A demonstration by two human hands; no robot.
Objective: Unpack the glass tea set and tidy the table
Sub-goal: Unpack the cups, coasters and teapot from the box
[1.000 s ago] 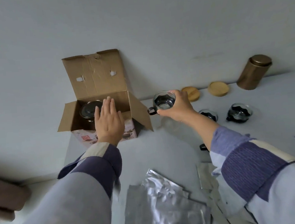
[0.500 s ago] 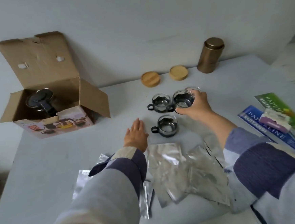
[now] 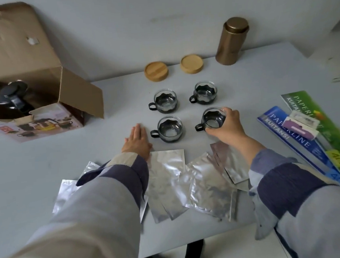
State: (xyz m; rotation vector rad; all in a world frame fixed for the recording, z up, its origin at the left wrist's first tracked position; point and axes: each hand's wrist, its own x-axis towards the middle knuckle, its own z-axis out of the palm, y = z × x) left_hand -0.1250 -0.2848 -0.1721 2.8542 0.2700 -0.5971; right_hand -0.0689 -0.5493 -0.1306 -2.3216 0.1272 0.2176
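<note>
Now 4 glass cups out on the grey table (image 3: 262, 76), set in a 2-by-2 square.

Right hand (image 3: 227, 127) curled round the near-right cup (image 3: 213, 119), gripping it at rim and side. Left hand (image 3: 137, 140) flat on the table, fingers straight and together, just left of the near-left cup (image 3: 169, 128). Far cups (image 3: 165, 100) and (image 3: 205, 92) standing free. Teapot (image 3: 13, 96) inside the open cardboard box (image 3: 48, 122) at far left. Foil pouches (image 3: 208, 185) spread near the front edge; 2 wooden coasters (image 3: 156, 71) and a bronze canister (image 3: 231, 41) near the wall.
</note>
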